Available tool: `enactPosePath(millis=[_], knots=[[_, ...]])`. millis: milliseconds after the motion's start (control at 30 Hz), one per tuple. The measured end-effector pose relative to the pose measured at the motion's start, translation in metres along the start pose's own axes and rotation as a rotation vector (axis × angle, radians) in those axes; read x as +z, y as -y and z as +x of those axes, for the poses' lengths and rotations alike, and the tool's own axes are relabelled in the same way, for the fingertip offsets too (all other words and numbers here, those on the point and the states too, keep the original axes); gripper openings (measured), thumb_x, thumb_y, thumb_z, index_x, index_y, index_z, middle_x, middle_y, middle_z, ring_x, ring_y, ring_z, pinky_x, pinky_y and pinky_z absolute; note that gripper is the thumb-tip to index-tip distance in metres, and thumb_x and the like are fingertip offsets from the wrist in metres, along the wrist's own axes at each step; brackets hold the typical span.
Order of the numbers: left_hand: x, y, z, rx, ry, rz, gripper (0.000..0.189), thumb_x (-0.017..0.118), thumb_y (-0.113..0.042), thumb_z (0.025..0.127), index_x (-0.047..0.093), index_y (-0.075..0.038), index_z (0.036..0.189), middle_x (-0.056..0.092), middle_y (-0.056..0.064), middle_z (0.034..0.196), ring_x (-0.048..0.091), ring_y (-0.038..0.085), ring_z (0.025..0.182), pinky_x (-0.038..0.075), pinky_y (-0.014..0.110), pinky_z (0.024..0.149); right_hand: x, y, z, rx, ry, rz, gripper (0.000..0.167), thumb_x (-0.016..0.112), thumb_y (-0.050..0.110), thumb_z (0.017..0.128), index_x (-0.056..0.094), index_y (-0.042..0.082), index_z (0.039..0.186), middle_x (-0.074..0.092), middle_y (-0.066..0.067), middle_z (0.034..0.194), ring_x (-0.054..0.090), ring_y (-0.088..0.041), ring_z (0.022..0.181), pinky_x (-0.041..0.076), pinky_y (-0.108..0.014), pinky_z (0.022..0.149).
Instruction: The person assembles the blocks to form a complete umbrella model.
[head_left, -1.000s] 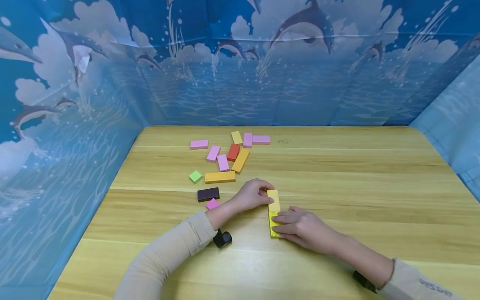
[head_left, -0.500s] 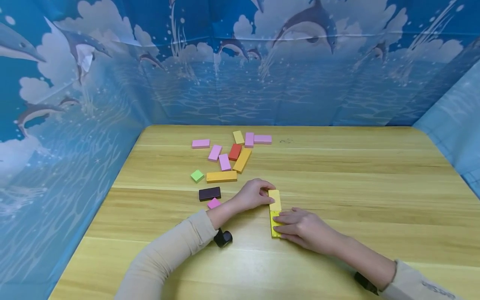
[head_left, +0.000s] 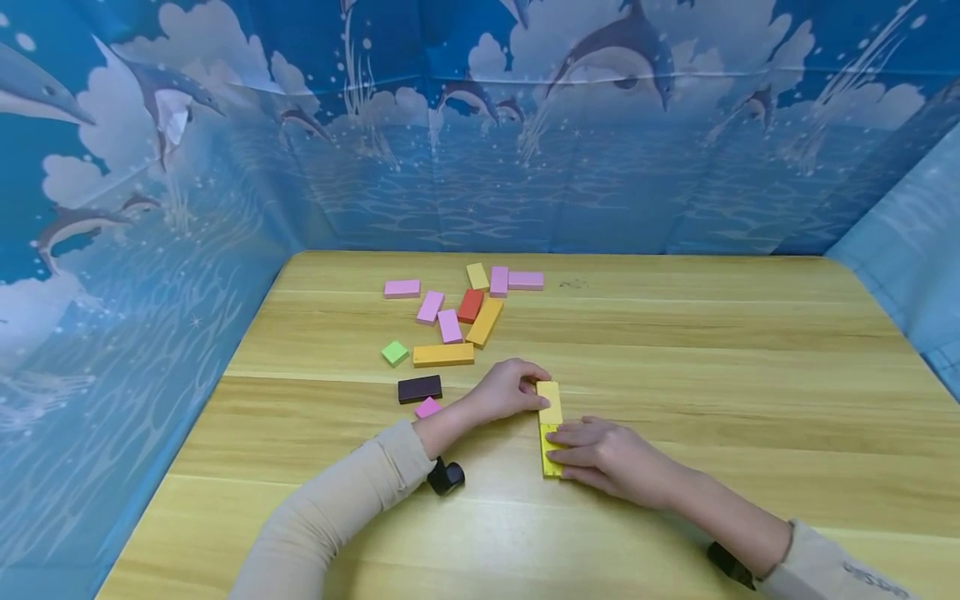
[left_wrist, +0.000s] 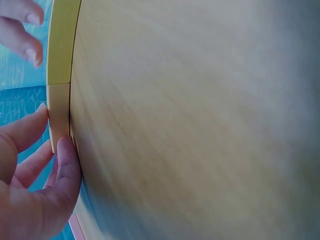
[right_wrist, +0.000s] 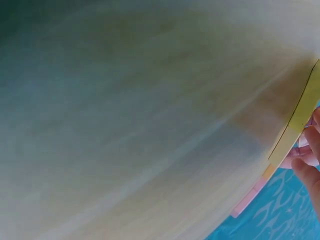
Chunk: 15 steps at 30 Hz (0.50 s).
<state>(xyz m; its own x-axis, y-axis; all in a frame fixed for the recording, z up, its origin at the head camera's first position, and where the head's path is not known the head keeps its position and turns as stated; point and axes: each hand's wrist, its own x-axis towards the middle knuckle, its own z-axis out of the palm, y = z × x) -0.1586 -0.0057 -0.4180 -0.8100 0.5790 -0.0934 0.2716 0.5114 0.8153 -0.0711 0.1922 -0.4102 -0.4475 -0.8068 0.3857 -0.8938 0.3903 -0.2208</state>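
Observation:
My left hand [head_left: 510,390] grips a pale yellow block [head_left: 552,406] by its far end, with fingers and thumb on its sides. The pale block [left_wrist: 59,107] meets a longer bright yellow block [head_left: 550,445] end to end, in one straight line on the table. Over the bright yellow block my right hand [head_left: 611,457] lies with fingers extended. In the left wrist view, the right hand's fingertips [left_wrist: 33,55] show beside that block [left_wrist: 62,45]; whether they press on it cannot be told. Both blocks appear edge-on in the right wrist view, where the bright one [right_wrist: 306,102] is nearer.
Several loose blocks lie left of and behind the hands: orange [head_left: 442,355], red [head_left: 470,306], lilac [head_left: 430,307], green [head_left: 394,353], black [head_left: 420,388] and pink [head_left: 428,407]. A dolphin-print sheet [head_left: 480,183] stands around the wooden table [head_left: 712,350].
Both hands and the two yellow blocks keep their places. The whole head view has shifted slightly; otherwise nothing visibly differs.

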Motion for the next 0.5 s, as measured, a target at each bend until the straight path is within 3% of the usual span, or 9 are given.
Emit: enactPosePath(millis=[300, 500], knots=[[-0.01, 0.004, -0.002, -0.047, -0.003, -0.157, 0.037, 0.067, -0.017, 0.086, 0.061, 0.0, 0.118, 0.061, 0.01, 0.11, 0.059, 0.016, 0.093, 0.048, 0.022, 0.075, 0.001, -0.006, 0.009, 0.064, 0.054, -0.075, 0.042, 0.07, 0.023, 0.082, 0.064, 0.002, 0.118, 0.058, -0.017, 0.124, 0.054, -0.033, 0.114, 0.043, -0.055, 0.088], [-0.027, 0.004, -0.008, -0.064, -0.011, -0.194, 0.038, 0.064, -0.021, 0.089, 0.058, -0.004, 0.123, 0.058, 0.01, 0.118, 0.058, 0.021, 0.103, 0.05, 0.027, 0.077, 0.002, -0.007, 0.011, 0.128, 0.12, -0.095, 0.052, 0.065, 0.033, 0.086, 0.058, 0.0, 0.126, 0.051, -0.018, 0.132, 0.049, -0.035, 0.12, 0.04, -0.055, 0.093]])
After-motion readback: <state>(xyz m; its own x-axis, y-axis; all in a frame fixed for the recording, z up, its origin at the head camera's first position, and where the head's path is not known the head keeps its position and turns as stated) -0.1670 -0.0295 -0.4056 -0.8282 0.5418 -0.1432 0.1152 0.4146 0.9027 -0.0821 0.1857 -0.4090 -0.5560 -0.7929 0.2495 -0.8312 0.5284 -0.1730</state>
